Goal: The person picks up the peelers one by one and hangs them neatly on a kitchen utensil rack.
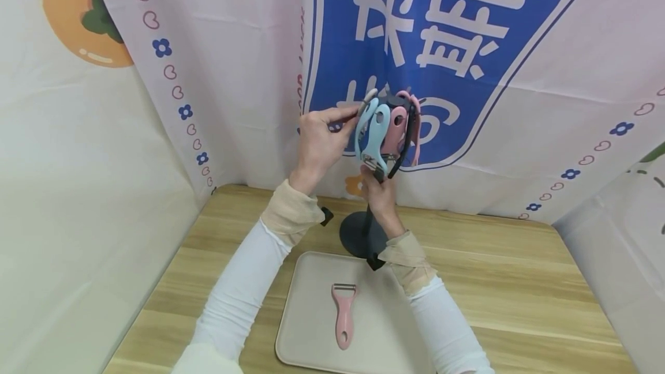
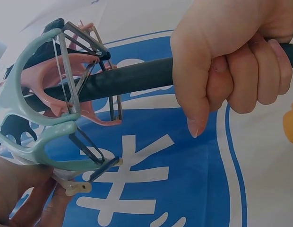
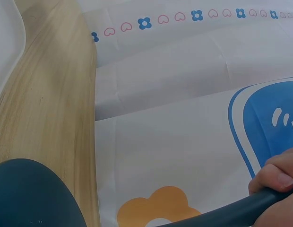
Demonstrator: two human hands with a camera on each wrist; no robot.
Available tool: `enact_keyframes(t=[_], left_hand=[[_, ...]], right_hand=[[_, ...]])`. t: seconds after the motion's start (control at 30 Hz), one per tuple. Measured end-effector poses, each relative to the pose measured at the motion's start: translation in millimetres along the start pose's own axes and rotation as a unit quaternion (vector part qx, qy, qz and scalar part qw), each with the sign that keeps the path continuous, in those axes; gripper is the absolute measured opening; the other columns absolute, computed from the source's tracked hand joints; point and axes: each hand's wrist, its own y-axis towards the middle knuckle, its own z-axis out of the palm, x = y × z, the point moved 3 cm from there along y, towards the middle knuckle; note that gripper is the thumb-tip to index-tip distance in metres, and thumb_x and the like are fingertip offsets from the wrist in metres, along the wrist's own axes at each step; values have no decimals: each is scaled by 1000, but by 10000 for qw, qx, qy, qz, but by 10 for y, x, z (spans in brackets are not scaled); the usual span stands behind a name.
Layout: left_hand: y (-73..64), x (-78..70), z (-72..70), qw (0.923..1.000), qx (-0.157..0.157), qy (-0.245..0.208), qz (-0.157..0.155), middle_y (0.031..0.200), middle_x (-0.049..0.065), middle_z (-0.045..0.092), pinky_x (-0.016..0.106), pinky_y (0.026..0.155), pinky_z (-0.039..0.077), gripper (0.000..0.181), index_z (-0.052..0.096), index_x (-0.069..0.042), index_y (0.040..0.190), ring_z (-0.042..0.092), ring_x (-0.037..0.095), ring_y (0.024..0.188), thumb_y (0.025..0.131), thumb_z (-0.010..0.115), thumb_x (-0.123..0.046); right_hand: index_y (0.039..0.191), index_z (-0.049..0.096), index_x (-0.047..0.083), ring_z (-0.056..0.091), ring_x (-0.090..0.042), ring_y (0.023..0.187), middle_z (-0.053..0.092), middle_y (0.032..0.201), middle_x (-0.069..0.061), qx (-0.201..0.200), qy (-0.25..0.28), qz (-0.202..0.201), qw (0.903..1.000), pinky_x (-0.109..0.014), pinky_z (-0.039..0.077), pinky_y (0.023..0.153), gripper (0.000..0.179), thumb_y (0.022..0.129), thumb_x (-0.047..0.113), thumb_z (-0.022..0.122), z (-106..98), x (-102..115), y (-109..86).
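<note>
A dark rack stand (image 2: pixel 132 76) has several peelers hanging around its top. Among them are a light blue peeler (image 1: pixel 376 134), a pink peeler (image 1: pixel 395 128) and a black peeler (image 1: pixel 407 143). On the rack's left side my left hand (image 1: pixel 323 138) pinches a beige peeler (image 2: pixel 78 187) by its handle, which the fingers partly cover. Below the peelers, my right hand (image 1: pixel 383 196) grips the stand's pole with curled fingers. Another pink peeler (image 1: pixel 344 316) lies on the beige tray (image 1: pixel 389 316), blade end toward the stand.
The stand's round base (image 1: pixel 353 235) is on the wooden table (image 1: pixel 509 293), just behind the tray. A printed cloth (image 1: pixel 249 74) hangs close behind the rack, and a pale cloth wall (image 1: pixel 78 218) rises at the left.
</note>
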Motion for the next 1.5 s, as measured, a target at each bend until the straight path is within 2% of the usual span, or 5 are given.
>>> enact_keyframes(t=[0.27, 0.63, 1.17, 1.37, 1.5], left_hand=[[-35, 0, -6, 9998, 197, -65, -12, 122, 12, 78, 32, 85, 63, 23, 80, -6, 121, 78, 26, 109, 98, 77, -5], [-50, 11, 10, 9982, 510, -318, 66, 123, 16, 78, 31, 84, 63, 29, 76, -2, 127, 78, 27, 107, 100, 71, 4], [-84, -18, -35, 9979, 323, -401, 392, 120, 12, 78, 35, 84, 64, 20, 77, -2, 120, 77, 23, 104, 102, 68, 1], [-232, -40, -90, 9964, 111, -68, 834, 112, 15, 79, 36, 87, 62, 11, 76, 1, 108, 76, 24, 100, 100, 69, 3], [-443, -31, -136, 9936, 109, 38, 1123, 106, 15, 77, 41, 85, 62, 8, 73, 1, 99, 74, 24, 98, 95, 69, 7]], right_hand=[[91, 52, 15, 34, -7, 40, 40, 54, 10, 76, -213, 234, 9995, -24, 30, 42, 22, 112, 24, 55, 11, -11, -16], [97, 53, 14, 35, -7, 41, 41, 56, 9, 56, -46, 186, 9998, -23, 31, 42, 15, 111, 19, 54, 18, -9, -1], [90, 51, 17, 35, -6, 40, 40, 54, 11, -95, 29, 79, 9999, -23, 30, 41, 21, 110, 20, 57, 15, -2, 2], [92, 52, 17, 34, -7, 39, 39, 54, 10, -83, 109, 58, 9999, -24, 29, 41, 19, 109, 22, 58, 4, -23, -16], [94, 52, 17, 34, -7, 39, 39, 53, 9, -40, 105, 19, 9999, -24, 29, 41, 17, 111, 19, 56, 11, -17, -20]])
